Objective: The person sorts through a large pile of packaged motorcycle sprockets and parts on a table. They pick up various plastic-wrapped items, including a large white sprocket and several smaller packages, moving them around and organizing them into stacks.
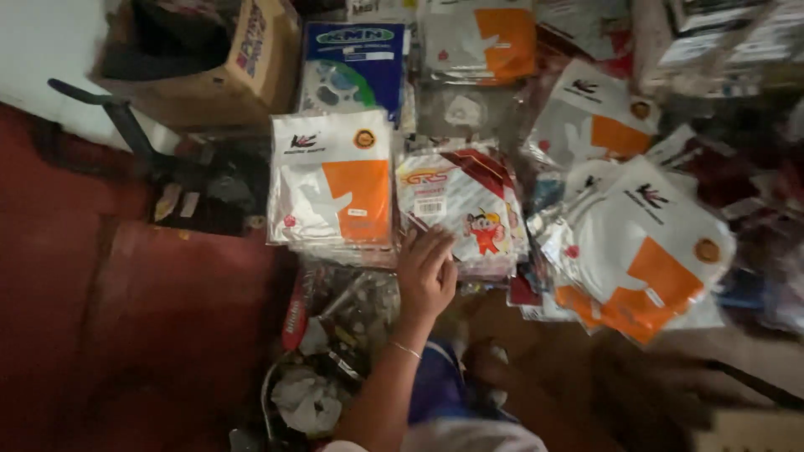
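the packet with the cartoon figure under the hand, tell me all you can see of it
The flat clear-plastic packet with a red cartoon figure tops a stack of similar packets, between the stack of white-and-orange packets and a fanned pile of the same kind. Its card is white with red and yellow print and a small label. It looks glossy and sealed, lying flat, slightly skewed. One hand rests fingertips on its near edge; which hand cannot be told.

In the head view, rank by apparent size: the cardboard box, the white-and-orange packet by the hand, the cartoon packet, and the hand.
1. Cardboard box, though partly cut off by the frame.
2. White-and-orange packet.
3. Cartoon packet, only slightly smaller, so this order is unsure.
4. Hand, which touches the cartoon packet's lower edge.
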